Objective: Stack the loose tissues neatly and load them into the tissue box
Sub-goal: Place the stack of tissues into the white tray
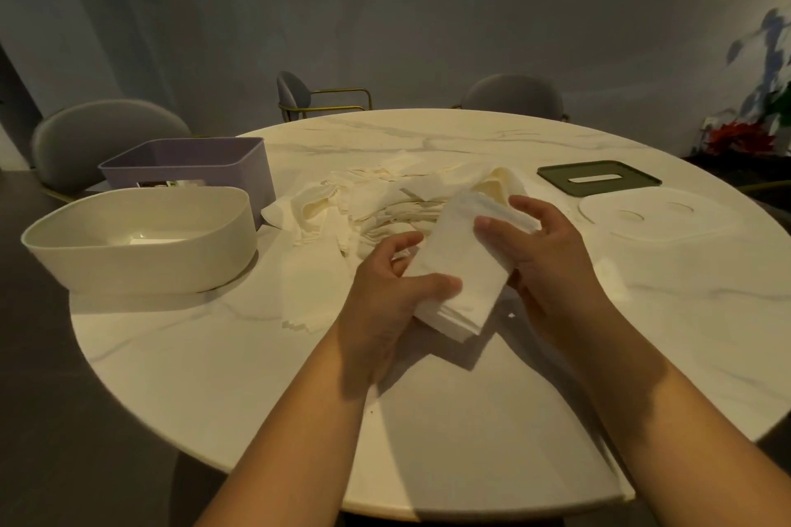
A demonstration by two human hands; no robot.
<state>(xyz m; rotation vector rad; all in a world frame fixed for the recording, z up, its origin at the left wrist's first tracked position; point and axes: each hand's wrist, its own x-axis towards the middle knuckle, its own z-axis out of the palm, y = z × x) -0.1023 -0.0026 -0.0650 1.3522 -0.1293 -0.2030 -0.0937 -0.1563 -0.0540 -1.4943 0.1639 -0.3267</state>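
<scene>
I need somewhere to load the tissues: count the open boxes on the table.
2. The white box stands at the table's left edge; the purple box stands right behind it, farther from the camera. No other seems hidden.

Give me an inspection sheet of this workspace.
Surface: round marble table, pale with grey veins.
Job's things: tissue stack held above the table; loose tissues heaped behind it; cream box open, at left.
Clutter: purple box behind the cream box; green lid and white lid lying flat at right.
Grippers: left hand and right hand both grip the stack.
Cables: nothing seen.
Surroundings: grey chairs round the table; red flowers far right.
</scene>
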